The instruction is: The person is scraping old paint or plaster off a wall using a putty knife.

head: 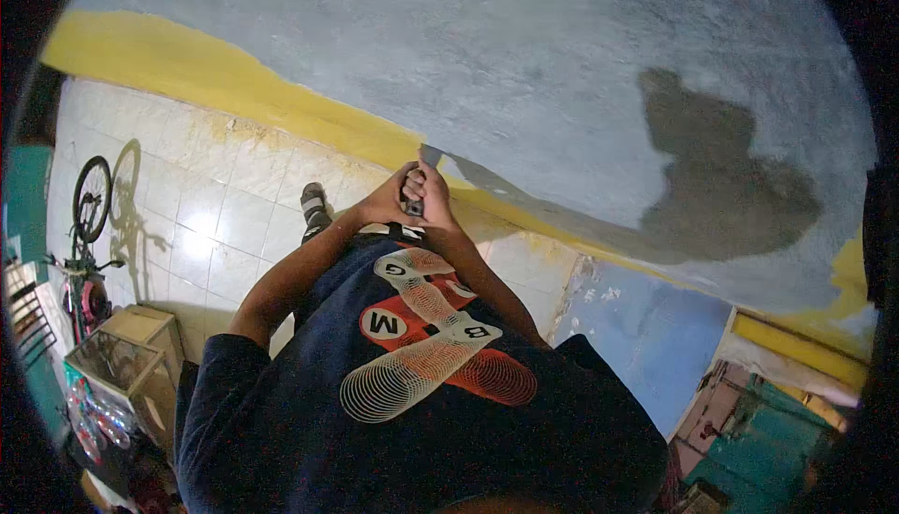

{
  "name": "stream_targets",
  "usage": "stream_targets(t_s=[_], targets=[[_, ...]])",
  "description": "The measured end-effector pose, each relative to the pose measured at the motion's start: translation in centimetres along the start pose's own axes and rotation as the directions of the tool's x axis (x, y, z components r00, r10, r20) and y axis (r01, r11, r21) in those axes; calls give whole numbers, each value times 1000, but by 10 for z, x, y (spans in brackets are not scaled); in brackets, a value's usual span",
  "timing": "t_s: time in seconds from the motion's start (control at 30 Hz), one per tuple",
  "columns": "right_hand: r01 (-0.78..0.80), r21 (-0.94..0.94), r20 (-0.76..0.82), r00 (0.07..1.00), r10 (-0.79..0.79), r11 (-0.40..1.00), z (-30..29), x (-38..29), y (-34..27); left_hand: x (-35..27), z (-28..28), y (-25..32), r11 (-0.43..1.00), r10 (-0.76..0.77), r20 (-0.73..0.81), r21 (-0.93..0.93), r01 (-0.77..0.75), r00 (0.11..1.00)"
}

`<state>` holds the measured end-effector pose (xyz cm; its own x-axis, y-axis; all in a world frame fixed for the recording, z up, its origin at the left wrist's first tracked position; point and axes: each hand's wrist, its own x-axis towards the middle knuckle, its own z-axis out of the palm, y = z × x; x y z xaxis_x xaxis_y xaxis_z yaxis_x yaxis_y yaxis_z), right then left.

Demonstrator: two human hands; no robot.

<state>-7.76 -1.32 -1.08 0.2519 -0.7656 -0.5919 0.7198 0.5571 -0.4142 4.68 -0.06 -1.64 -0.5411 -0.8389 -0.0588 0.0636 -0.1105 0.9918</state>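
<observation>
Both hands meet in front of my waist, around the dark handle [414, 207] of a flat-bladed tool, which looks like a scraper. My right hand [434, 194] wraps the handle, with a finger stretched along towards the blade. From the left, my left hand [385, 199] closes against the same handle; its fingers are partly hidden. The tool's flat blade [430, 155] lies at the border between the yellow band [316, 114] and the grey painted wall [491, 43]. Whether the blade touches the wall is hard to tell.
A sandalled foot [314, 199] stands on white floor tiles [239, 212]. At the left are a bicycle [88, 233], a wood-framed glass cabinet [130, 359] and plastic bottles [95, 412]. A shadow falls on the wall at the right, above a blue surface [639, 331] and a worn green panel [765, 437].
</observation>
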Motion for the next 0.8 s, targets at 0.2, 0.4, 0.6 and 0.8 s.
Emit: stream_targets(t_s=[0.2,0.4,0.6,0.8], targets=[[-7,-60,41,999,10,998,8,-10,-6,0,1,24,998,56,43,0,-56,998],[24,5,12,1000,-24,1000,5,-7,-6,-3,1,20,1000,3,-12,-28,-3,1000],[2,87,33,999,-5,996,4,-3,1,-3,-7,14,997,26,60,76,-31,998],[-28,104,80,997,20,994,-1,-3,0,-1,-7,32,994,-5,92,108,-5,996]])
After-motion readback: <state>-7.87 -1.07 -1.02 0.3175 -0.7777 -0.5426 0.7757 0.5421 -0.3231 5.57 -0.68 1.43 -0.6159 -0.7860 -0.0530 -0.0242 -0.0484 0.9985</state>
